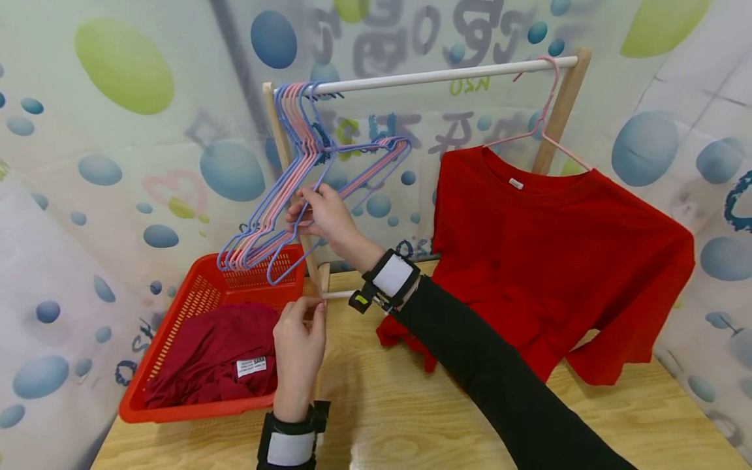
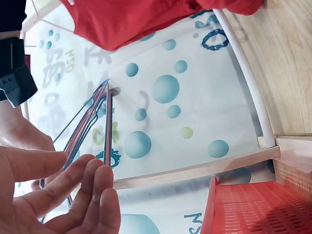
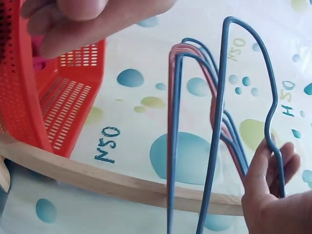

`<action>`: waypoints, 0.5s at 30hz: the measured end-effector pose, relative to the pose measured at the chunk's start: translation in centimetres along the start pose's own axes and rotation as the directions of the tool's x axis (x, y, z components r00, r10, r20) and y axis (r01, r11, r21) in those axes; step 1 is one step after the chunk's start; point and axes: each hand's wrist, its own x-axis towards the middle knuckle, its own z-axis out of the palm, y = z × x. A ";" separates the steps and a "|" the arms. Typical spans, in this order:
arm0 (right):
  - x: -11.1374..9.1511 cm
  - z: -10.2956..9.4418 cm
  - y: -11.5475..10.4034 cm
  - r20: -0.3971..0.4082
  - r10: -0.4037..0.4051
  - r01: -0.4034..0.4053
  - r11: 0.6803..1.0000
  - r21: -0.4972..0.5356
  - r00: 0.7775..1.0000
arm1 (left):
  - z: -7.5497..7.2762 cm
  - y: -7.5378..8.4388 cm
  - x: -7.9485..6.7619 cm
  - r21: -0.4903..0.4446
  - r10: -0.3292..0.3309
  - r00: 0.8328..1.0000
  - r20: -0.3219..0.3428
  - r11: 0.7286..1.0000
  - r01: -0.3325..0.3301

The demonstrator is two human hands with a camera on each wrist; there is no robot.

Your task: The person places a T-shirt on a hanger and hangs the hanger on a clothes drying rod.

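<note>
My right hand [image 1: 326, 219] pinches the slanted arm of the frontmost blue hanger [image 3: 217, 131], which stands slightly apart from the others. Behind it, several blue and pink hangers [image 1: 294, 163] hang bunched at the left end of the rail. Lower down, my left hand [image 1: 298, 339] is beside the basket's right side, fingers loosely bent and holding nothing. In the left wrist view the left fingers [image 2: 100, 190] overlap the lower part of the hangers. A red T-shirt [image 1: 546, 235] hangs on a pink hanger [image 1: 543, 130] at the rail's right end.
A red plastic basket [image 1: 132, 391] at the left contains a crumpled dark red garment [image 1: 217, 359] with a white label. The rack's white rail [image 1: 423, 78] sits on wooden posts [image 1: 561, 111]. Beneath is a wood-grain table [image 1: 376, 405], and a dotted curtain [image 1: 194, 117] hangs behind.
</note>
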 end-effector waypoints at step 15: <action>-0.5 0.0 -1.1 -0.021 -0.042 0.045 0.989 0.138 0.999 | -0.2 -0.3 0.1 0.010 0.021 0.999 -0.043 1.000 -0.021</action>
